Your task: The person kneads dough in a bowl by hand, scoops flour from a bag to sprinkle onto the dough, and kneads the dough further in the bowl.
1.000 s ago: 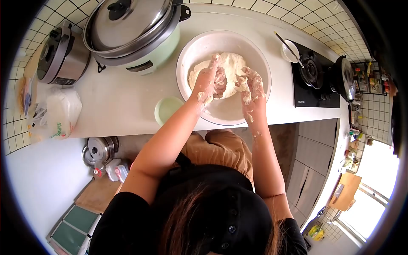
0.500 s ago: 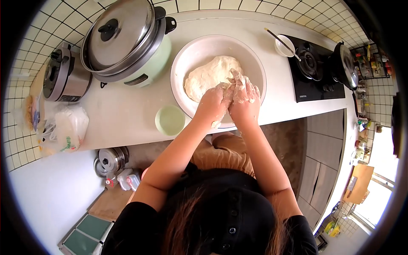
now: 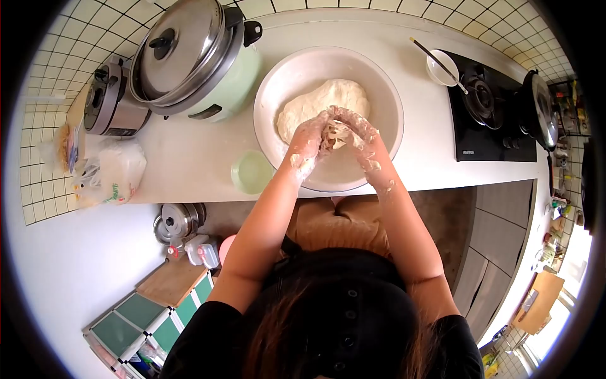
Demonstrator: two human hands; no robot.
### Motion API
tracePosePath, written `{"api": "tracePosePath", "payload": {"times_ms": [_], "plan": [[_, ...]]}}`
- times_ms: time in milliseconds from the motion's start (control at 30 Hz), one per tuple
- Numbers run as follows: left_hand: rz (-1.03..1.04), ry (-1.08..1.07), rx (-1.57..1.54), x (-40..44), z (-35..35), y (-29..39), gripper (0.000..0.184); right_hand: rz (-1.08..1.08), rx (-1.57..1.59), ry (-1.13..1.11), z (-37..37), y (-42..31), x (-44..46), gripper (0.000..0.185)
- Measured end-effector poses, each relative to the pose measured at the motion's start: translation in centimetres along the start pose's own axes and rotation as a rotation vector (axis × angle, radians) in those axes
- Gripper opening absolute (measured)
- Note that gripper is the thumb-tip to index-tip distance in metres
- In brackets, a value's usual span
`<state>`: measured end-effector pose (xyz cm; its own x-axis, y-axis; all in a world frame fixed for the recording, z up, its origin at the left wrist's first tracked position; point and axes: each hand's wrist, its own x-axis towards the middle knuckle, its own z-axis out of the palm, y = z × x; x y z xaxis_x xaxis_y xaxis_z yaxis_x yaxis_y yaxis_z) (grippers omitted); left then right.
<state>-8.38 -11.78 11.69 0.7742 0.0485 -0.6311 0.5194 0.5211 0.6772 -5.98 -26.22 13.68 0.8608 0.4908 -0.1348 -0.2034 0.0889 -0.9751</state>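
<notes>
A large lump of dough (image 3: 328, 101) lies in a wide white basin (image 3: 384, 136) on the counter. Over its near edge, my left hand (image 3: 310, 137) and my right hand (image 3: 361, 134) are together, fingers curled toward each other and fingertips meeting. Sticky bits of dough (image 3: 339, 134) show between the palms and fingers. More dough clings to both hands and wrists. The curled fingers partly hide one another and the near side of the lump. A pale green bowl (image 3: 251, 172) stands just left of the basin.
At the left are a green pot with a steel lid (image 3: 180, 54), a pressure cooker (image 3: 117, 104) and plastic bags (image 3: 120, 170). To the right, a white bowl with a utensil (image 3: 442, 67) sits by the black stove (image 3: 492, 139), which carries a lidded pan (image 3: 538, 110).
My hands have gone from pressed and overlapping to curled inward, showing dough bits between them. The camera view has shifted slightly; the lump stays in the basin.
</notes>
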Motion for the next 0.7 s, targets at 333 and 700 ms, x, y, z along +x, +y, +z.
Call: {"api": "tracePosePath", "payload": {"times_ms": [333,700], "plan": [[0.171,-0.247,-0.375,-0.1,1.8,-1.0,0.041,-0.454,-0.713,0.036,-0.6,0.1,2.6,0.046],[0.387,-0.125,-0.505,1.4,-0.6,-0.9,0.07,-0.474,-0.501,0.025,5.5,4.4,0.8,0.054]]}}
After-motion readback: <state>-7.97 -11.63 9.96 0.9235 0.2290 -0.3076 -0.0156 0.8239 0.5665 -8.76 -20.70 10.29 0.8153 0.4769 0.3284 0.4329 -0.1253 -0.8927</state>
